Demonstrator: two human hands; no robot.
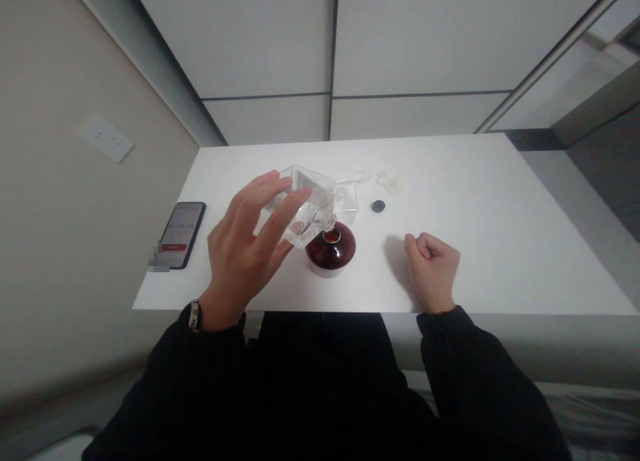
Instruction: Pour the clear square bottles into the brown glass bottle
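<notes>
Jar (331, 253): dark red, open-topped, on the white table (520, 247); landmark. Bottle (313, 206): clear, tilted, its mouth just over the jar's opening; contact cannot be told. Left hand (245, 241): left of the jar, thumb and fingers gripping the bottle. Right hand (434, 266): right of the jar, curled into a fist. Dark disc (379, 206): beyond the jar, rightward. Phone (185, 234): well left of the jar.

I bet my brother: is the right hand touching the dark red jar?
Apart. The head view shows white table between the right hand and dark red jar.
</notes>
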